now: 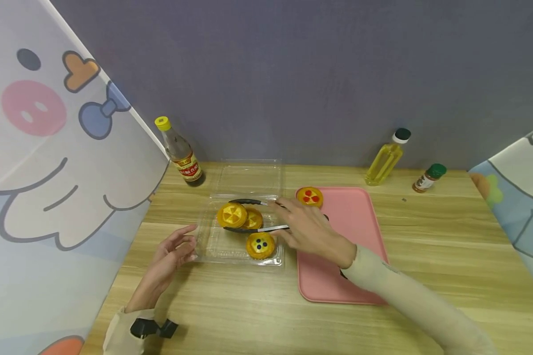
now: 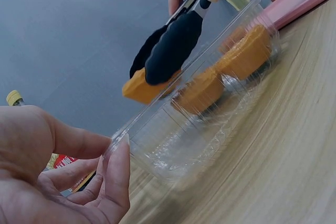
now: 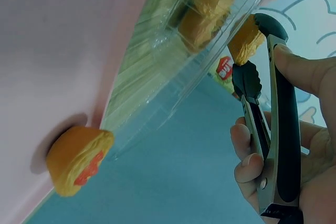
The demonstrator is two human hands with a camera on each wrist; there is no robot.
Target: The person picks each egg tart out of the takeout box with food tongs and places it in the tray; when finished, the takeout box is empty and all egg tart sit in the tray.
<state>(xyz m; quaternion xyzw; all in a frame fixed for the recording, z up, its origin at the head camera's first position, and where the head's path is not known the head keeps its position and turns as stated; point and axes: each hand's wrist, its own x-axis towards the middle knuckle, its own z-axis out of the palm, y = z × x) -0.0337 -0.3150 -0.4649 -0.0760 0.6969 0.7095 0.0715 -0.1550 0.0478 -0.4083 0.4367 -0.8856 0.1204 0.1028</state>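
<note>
Both grips are engaged — the right hand (image 1: 310,228) has fingers and thumb curled round black-and-silver tongs (image 3: 287,129), whose tips are parted just enough to pinch a wedge-topped tart (image 1: 231,215) to the left of that grip, above the clear container (image 1: 222,246), and the left hand (image 1: 171,253) pinches the container's edge. Inside the container, left of the right grip, are a second tart (image 1: 253,218), partly hidden by the pinched one, and a dark-dotted tart (image 1: 260,245). Under and right of that grip lies a pink tray (image 1: 357,217) — a red-topped tart (image 1: 310,197) sits on it just beyond the hand.
</note>
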